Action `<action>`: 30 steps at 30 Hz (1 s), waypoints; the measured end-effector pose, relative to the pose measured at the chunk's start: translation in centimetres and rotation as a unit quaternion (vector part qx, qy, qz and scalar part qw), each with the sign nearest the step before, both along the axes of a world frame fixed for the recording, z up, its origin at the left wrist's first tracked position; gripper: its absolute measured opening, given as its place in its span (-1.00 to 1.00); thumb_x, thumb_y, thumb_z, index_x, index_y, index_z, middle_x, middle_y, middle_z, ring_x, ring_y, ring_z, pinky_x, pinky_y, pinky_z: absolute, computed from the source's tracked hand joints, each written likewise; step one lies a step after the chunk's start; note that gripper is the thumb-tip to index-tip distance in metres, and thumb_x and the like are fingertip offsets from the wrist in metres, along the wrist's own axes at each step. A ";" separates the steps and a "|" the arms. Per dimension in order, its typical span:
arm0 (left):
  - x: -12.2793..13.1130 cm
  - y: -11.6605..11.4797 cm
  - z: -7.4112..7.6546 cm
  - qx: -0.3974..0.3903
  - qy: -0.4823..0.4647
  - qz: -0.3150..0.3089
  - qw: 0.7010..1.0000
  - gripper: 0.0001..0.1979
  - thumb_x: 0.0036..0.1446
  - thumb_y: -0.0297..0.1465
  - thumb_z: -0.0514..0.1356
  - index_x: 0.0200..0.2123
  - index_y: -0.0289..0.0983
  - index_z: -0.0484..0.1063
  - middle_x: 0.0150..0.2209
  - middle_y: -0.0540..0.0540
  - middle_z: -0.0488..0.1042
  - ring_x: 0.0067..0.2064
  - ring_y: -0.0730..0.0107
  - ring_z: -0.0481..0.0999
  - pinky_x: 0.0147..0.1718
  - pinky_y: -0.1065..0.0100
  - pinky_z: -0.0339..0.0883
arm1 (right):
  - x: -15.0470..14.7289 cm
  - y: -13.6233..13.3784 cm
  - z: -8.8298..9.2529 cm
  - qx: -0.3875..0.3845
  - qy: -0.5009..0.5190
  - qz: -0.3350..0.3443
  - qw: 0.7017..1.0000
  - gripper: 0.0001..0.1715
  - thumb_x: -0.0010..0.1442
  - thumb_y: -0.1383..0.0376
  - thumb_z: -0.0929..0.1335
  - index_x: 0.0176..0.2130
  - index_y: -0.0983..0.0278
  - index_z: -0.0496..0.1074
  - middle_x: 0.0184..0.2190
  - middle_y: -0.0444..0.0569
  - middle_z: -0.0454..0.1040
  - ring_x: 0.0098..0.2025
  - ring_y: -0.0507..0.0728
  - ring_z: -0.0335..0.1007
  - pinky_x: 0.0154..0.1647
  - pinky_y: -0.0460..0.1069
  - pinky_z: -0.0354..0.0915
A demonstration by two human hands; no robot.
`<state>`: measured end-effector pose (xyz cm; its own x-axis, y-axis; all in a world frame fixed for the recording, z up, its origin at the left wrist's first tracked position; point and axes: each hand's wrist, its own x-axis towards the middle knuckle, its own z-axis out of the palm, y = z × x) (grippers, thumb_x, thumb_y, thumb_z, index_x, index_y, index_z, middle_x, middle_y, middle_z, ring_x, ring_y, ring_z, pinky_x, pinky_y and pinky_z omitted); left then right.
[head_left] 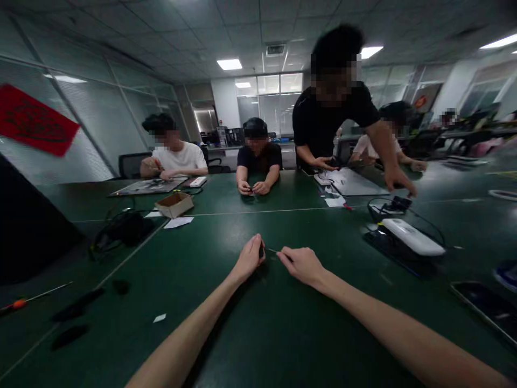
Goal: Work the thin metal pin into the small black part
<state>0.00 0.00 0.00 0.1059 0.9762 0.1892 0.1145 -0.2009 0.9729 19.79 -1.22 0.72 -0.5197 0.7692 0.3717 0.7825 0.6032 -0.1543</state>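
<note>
A small dark object [262, 250] is clasped in the closed left grip [249, 258], and a thin metal pin [273, 250] is pinched by the right grip [302, 266], above the green table [258, 345]. A white device [412, 237] is set off to the right, and a screwdriver [18, 304] lies well to the left.

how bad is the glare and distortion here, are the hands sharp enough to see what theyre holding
In the head view, the ceiling lights leave pale glare on the far right of the green table, and the wide lens bends straight lines and stretches the forearms. The left hand and right hand look fairly sharp, but the thin wire-like item between them is too small to identify.
</note>
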 end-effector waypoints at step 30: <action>0.6 -0.8 0.3 0.084 0.141 0.016 0.986 -0.66 0.25 -0.12 -0.15 -0.35 -0.24 0.20 -0.67 0.11 0.24 -0.62 0.50 0.27 -0.54 0.46 0.11 | 0.0 -0.3 0.8 -0.011 -0.086 0.015 0.996 -0.43 0.34 0.01 -0.01 -0.26 0.22 0.38 -0.43 -0.03 0.48 -0.42 0.08 0.40 -0.40 -0.07 0.09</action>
